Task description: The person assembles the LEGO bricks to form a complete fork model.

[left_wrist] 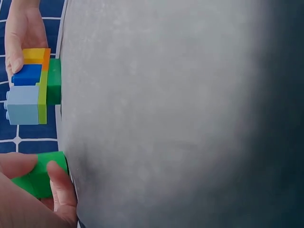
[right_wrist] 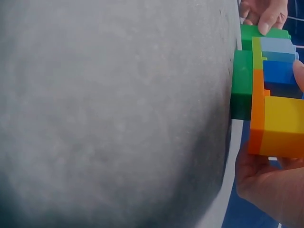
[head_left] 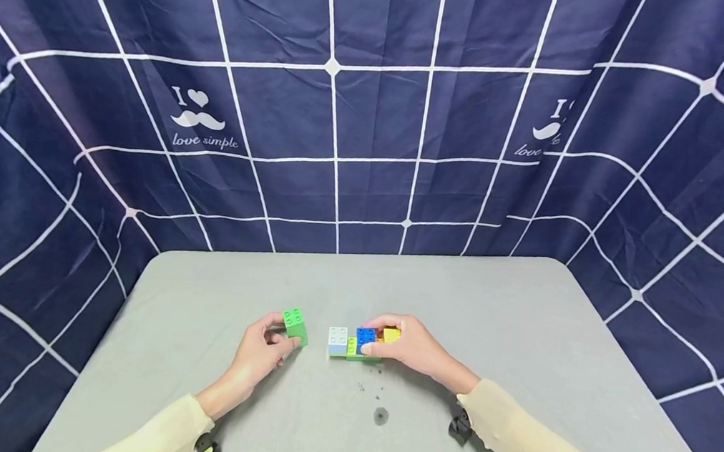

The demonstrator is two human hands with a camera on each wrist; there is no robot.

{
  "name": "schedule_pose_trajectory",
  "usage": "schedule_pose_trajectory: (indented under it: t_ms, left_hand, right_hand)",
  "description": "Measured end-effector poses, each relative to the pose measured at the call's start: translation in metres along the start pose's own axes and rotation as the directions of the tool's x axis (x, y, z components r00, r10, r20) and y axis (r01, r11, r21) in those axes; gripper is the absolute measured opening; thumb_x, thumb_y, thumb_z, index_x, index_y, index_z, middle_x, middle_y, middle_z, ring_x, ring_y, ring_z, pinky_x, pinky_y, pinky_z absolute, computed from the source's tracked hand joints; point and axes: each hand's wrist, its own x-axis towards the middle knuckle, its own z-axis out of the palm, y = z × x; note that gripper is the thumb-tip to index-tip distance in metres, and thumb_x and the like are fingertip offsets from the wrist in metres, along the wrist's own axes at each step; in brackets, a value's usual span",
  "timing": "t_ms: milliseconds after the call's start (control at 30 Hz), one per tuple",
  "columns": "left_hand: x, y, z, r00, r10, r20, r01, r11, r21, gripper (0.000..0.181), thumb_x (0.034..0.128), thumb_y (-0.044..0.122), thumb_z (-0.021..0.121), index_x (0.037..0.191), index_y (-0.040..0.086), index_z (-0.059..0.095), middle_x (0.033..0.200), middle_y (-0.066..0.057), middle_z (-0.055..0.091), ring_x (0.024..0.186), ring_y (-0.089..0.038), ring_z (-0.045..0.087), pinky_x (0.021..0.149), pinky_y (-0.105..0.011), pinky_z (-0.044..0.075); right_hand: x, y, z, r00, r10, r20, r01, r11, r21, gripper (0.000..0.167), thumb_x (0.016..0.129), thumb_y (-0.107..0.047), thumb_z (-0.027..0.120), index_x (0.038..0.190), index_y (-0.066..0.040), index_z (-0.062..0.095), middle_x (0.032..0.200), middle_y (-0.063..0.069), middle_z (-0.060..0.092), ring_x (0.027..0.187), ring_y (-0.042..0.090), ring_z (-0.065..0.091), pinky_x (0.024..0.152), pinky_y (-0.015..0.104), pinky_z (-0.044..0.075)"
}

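My left hand (head_left: 258, 353) pinches a bright green toy building brick (head_left: 296, 328) between thumb and fingers, left of a small brick assembly. That assembly has a dark green brick (right_wrist: 242, 85) at the bottom, with a lime plate (left_wrist: 42, 97) and an orange plate (right_wrist: 257, 111) above it. On top sit a light blue brick (head_left: 338, 339), a dark blue brick (head_left: 366, 337) and a yellow brick (right_wrist: 284, 126). With thumb and finger on opposite sides, my right hand (head_left: 419, 347) pinches the blue brick. The green brick stands apart from the assembly in the head view.
Both hands work over a grey table (head_left: 459, 299). A dark wet-looking spot (head_left: 380, 416) and some small specks mark it in front of the assembly. A navy curtain (head_left: 378, 112) with white grid lines hangs behind and at both sides.
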Motion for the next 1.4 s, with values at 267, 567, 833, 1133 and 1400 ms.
schedule_pose_trajectory:
  t_ms: [267,567,833,1133,1400]
  left_hand:
    - [-0.005,-0.002,0.002,0.999,0.038,-0.022,-0.036,0.996,0.078,0.034,0.0892,0.003,0.087,0.12,-0.001,0.073,0.084,-0.005,0.063,0.068,-0.015,0.057,0.056,-0.025,0.05]
    - [-0.017,-0.002,0.002,1.0,0.029,-0.002,-0.029,0.996,0.082,0.039,0.082,0.001,0.093,0.118,0.003,0.077,0.086,-0.003,0.064,0.071,-0.014,0.051,0.054,-0.022,0.038]
    - [-0.022,-0.002,0.003,0.998,0.062,0.033,-0.065,0.993,0.099,0.04,0.0823,0.005,0.095,0.119,0.006,0.08,0.092,-0.003,0.068,0.081,-0.017,0.055,0.063,-0.023,0.041]
    - [-0.03,0.002,0.01,0.988,0.12,0.102,-0.132,0.984,0.116,0.039,0.0813,0.001,0.094,0.118,0.003,0.08,0.086,-0.005,0.063,0.078,-0.016,0.056,0.063,-0.023,0.045]
    - [-0.04,0.009,0.021,0.978,0.175,0.114,-0.19,0.971,0.142,0.039,0.0803,0.004,0.096,0.115,0.004,0.08,0.083,-0.004,0.063,0.071,-0.013,0.053,0.063,-0.023,0.043]
  right_hand:
    - [0.0,0.001,-0.002,1.0,-0.012,0.0,0.012,1.0,0.01,0.035,0.087,-0.025,0.095,0.119,-0.017,0.083,0.109,0.0,0.075,0.096,0.025,0.062,0.076,0.029,0.05]
    - [-0.001,0.003,-0.002,1.0,-0.017,0.008,0.017,1.0,-0.004,0.035,0.087,-0.026,0.095,0.119,-0.018,0.083,0.109,-0.001,0.075,0.096,0.023,0.062,0.076,0.03,0.05]
    - [0.001,0.003,-0.003,1.0,-0.015,0.021,0.015,1.0,-0.021,0.034,0.087,-0.028,0.094,0.118,-0.019,0.083,0.104,-0.002,0.074,0.094,0.024,0.062,0.074,0.029,0.049]
    - [0.0,0.001,-0.005,1.0,-0.023,0.018,0.024,0.999,-0.028,0.033,0.087,-0.027,0.094,0.117,-0.019,0.083,0.1,-0.001,0.073,0.092,0.025,0.062,0.072,0.028,0.049]
    - [0.001,0.0,-0.005,0.999,-0.031,0.02,0.031,0.999,-0.014,0.033,0.087,-0.025,0.095,0.117,-0.018,0.084,0.097,0.0,0.071,0.088,0.025,0.061,0.069,0.027,0.049]
